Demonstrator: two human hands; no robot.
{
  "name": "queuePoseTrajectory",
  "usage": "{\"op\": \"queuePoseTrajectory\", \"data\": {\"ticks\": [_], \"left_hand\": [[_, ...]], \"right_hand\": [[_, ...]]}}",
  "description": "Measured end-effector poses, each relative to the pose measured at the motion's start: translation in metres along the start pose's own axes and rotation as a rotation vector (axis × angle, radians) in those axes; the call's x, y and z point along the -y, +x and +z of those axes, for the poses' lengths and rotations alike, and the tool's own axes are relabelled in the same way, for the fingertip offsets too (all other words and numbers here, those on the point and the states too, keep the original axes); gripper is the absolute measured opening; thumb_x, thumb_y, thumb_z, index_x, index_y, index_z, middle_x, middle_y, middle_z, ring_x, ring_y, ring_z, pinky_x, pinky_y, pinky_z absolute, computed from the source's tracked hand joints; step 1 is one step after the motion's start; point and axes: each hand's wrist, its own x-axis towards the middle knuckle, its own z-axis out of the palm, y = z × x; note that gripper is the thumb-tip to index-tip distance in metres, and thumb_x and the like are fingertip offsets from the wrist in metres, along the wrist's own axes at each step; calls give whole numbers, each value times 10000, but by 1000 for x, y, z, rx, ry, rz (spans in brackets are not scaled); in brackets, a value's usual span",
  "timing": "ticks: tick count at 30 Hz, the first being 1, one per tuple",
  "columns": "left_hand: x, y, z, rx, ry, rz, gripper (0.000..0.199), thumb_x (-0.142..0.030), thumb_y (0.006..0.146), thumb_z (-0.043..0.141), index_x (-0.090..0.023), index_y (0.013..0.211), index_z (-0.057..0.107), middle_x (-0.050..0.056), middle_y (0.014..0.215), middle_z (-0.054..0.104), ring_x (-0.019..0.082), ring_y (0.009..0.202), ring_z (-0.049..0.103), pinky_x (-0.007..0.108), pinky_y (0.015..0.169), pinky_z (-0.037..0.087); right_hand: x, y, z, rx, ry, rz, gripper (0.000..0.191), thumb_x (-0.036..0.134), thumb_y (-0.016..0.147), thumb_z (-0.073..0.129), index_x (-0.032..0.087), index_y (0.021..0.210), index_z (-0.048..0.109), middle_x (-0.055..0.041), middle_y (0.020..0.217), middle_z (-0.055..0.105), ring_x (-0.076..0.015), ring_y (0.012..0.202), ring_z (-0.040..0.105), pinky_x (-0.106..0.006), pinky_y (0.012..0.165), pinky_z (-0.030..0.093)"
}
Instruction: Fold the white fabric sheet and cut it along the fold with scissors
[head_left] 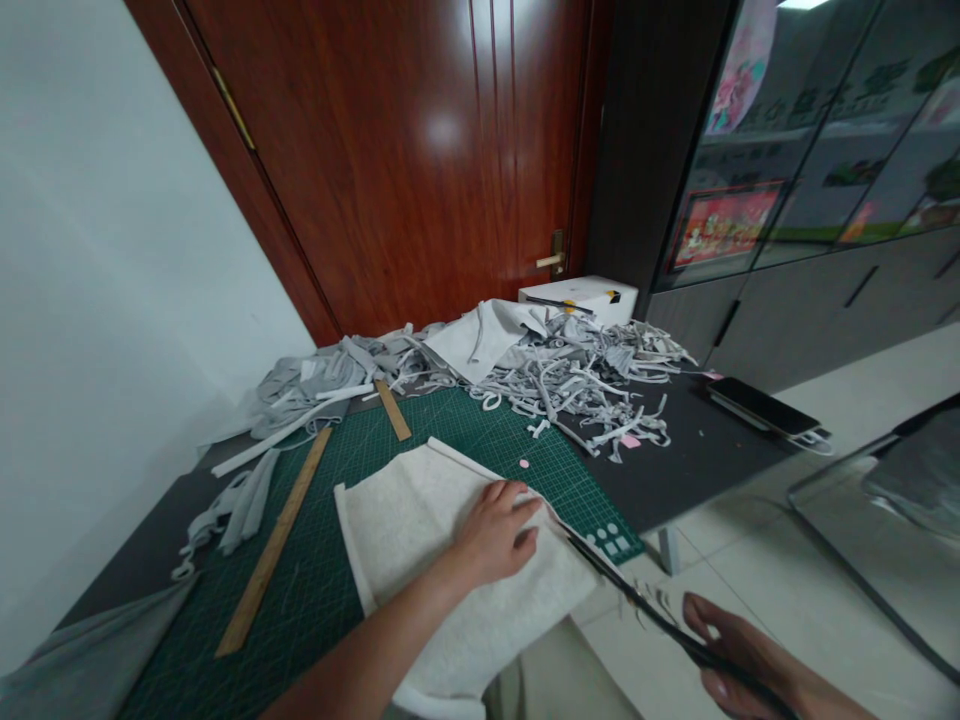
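Observation:
A cream-white piece of cloth (420, 510) lies on the green cutting mat (465, 415) and hangs over the near edge. My left hand (496, 530) rests on it near its right edge, palm down with the fingers a little apart. At the lower right, my right hand (739, 650) is closed round the handles of long black scissors (637, 598). The scissor blades point up and left and meet the cloth's right edge, just right of my left fingers.
Gray fabric scraps (570, 370) are heaped along the back, with a white box (600, 295) behind. Two wooden rulers, one long (277, 540) and one short (392, 410), lie at left. A black phone (765, 405) sits at the table's right; a chair (862, 540) stands beyond.

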Motion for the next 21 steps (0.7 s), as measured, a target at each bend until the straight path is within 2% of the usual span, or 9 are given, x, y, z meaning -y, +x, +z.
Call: {"op": "queuePoseTrajectory", "data": {"ticks": [4, 7, 11, 16, 21], "left_hand": [[0, 0, -1, 7, -31, -3, 430, -271, 824, 563, -252, 1253, 540, 67, 1256, 500, 260, 1162, 428, 421, 1023, 352], [0, 0, -3, 13, -37, -6, 430, -265, 826, 562, -248, 1255, 538, 63, 1260, 502, 254, 1171, 426, 413, 1031, 347], [-1, 0, -4, 8, -36, -13, 431, -262, 813, 576, -247, 1243, 545, 60, 1248, 509, 250, 1165, 434, 401, 1033, 349], [2, 0, 0, -6, -38, -30, 446, -280, 802, 592, -228, 1243, 547, 67, 1261, 505, 250, 1179, 423, 396, 1043, 343], [4, 0, 2, 0, -35, -27, 452, -293, 806, 587, -243, 1253, 539, 64, 1293, 493, 255, 1206, 407, 416, 1049, 338]], "right_hand": [[5, 4, 14, -33, 29, -13, 815, 789, 556, 606, 246, 1130, 401, 73, 573, 447, -59, 394, 277, -181, 379, 185], [8, 5, 20, -33, 31, -17, 745, 791, 580, 583, 237, 1052, 426, 89, 536, 395, -52, 392, 247, -178, 382, 149], [7, 7, 20, -24, 56, -23, 698, 775, 592, 594, 235, 1007, 445, 89, 539, 397, -44, 387, 240, -166, 363, 148], [2, 12, 20, -79, 103, -16, 778, 719, 604, 618, 234, 1173, 405, 88, 546, 424, -58, 362, 282, -184, 356, 178], [12, 7, 19, -3, 88, 8, 817, 707, 626, 625, 200, 1200, 340, 118, 529, 397, -31, 370, 245, -160, 359, 151]]}}
